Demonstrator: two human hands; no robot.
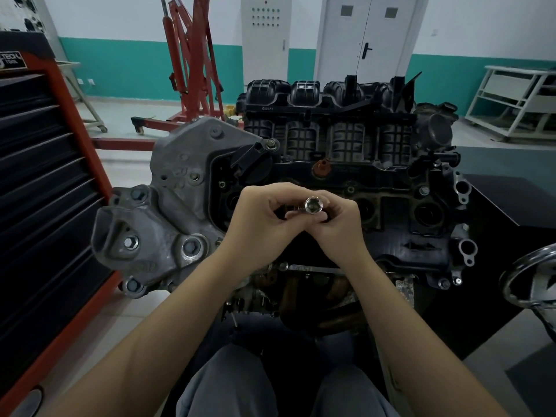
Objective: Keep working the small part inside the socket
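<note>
Both hands meet over the middle of the engine, fingers curled inward, and between them sits a chrome socket [313, 205] with its open hex end turned up toward the person's face. The right hand [338, 224] pinches it from the right and below, while the left hand [258, 224] closes in from the other side, its fingertips on the socket and on a short dark stub beside it; whether that stub is an extension or a bolt, I cannot tell. The grip of each hand is clamped on this one small piece, held just above the dark valve cover [400, 236]. Beneath it the engine [186, 188] looks largely assembled: the black intake manifold [328, 124] is on at the far side and bolts sit in the grey mounting bracket [168, 224]. A flat wrench [313, 268] lies along the engine's near edge. A tool chest [45, 188] stands at the left, a red hoist [192, 64] behind.
</note>
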